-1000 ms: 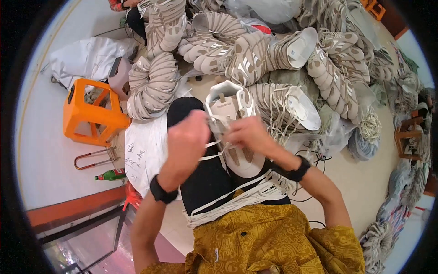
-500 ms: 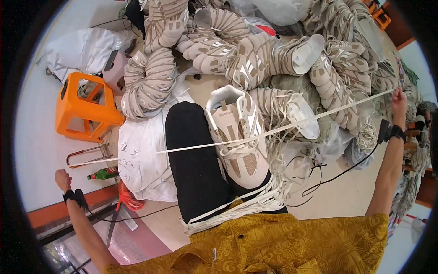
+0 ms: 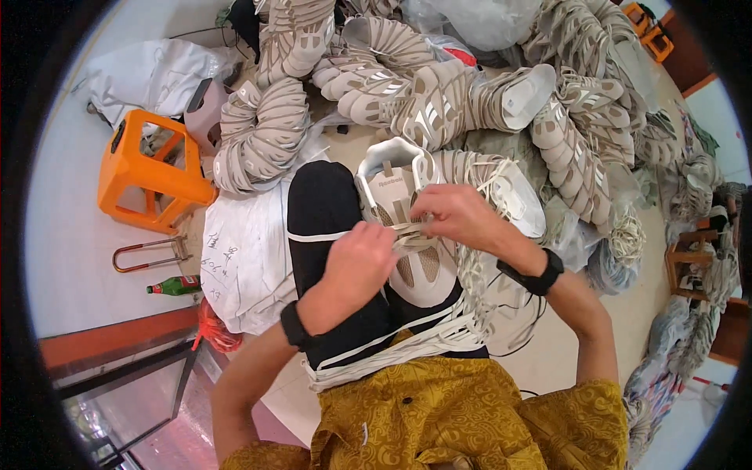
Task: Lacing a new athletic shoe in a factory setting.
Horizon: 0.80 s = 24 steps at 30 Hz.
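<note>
A beige and white shoe upper [image 3: 433, 286] rests on my right thigh, its collar pointing away from me. My left hand [image 3: 362, 262] is closed at the left side of its lacing, pinching a cream shoelace [image 3: 406, 231]. From the other side my right hand [image 3: 460, 221] pinches the lace at the eyelets, fingers bent and close to the tongue. A loose stretch of lace lies across my black-clad left thigh, left of my left hand. Over my lap hangs a bundle of cream laces [image 3: 439, 338]. My fingers partly hide the eyelets.
Stacked shoe uppers [image 3: 439, 106] are heaped ahead and to the right. At the left are an orange stool [image 3: 141, 176], a green bottle [image 3: 176, 285] and a white sack [image 3: 243, 274]. Black cables [image 3: 525, 321] run beside my right leg.
Both hands have come in from far out at the sides, where the lace was stretched wide between them. They now meet over the upper's lacing, and the lace is slack.
</note>
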### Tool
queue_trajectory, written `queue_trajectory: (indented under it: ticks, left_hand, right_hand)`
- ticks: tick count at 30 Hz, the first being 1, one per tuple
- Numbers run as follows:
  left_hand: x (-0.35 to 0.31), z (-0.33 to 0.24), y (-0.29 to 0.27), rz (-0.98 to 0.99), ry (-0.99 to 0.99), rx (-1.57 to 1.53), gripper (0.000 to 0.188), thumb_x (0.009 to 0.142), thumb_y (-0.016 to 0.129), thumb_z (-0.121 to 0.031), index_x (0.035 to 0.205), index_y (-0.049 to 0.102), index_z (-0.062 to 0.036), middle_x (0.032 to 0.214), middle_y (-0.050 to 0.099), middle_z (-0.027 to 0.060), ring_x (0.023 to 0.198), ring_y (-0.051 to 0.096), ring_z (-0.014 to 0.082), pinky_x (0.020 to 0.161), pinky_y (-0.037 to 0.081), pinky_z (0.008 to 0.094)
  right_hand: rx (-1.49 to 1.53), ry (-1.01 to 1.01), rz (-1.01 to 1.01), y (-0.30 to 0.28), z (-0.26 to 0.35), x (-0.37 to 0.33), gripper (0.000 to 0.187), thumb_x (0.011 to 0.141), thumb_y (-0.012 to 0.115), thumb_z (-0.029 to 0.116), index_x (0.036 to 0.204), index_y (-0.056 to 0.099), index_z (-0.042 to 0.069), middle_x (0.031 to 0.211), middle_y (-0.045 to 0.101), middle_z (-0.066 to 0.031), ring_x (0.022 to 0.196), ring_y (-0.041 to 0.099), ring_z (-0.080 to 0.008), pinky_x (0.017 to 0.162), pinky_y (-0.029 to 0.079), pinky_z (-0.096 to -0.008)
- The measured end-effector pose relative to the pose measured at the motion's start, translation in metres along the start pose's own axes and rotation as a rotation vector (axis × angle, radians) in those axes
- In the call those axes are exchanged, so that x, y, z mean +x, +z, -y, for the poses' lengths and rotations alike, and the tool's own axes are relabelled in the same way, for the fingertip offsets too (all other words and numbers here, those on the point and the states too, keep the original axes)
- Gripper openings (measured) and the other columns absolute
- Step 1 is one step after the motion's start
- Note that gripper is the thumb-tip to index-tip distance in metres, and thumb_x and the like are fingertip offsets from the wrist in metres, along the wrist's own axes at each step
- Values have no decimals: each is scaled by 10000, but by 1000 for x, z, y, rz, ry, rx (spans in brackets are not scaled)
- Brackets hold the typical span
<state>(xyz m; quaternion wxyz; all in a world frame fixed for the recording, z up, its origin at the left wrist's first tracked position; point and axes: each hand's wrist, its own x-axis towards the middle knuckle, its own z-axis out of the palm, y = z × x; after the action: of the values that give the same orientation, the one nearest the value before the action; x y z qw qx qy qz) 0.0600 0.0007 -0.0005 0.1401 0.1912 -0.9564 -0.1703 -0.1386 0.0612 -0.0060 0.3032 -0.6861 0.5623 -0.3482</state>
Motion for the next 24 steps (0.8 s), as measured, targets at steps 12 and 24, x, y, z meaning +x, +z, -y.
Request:
queue_trajectory:
  ticks: [12, 24]
  left_hand:
    - [20, 14, -8, 158, -312, -454, 71, 731, 558, -34, 794, 536, -9, 706, 564, 98, 630, 571, 153, 570, 452, 255]
    - [16, 10, 5, -48, 205, 332, 125, 681, 549, -46, 754, 447, -55, 641, 447, 48, 570, 520, 180, 487, 429, 270]
  right_hand:
    - [-11, 69, 25, 13, -13, 10, 184, 553, 624, 17, 736, 609, 34, 646, 590, -52, 577, 577, -166, 542, 451, -269]
    - [122, 159, 11, 13, -15, 11, 184, 568, 614, -10, 752, 610, 8, 631, 595, -55, 559, 558, -125, 539, 447, -244]
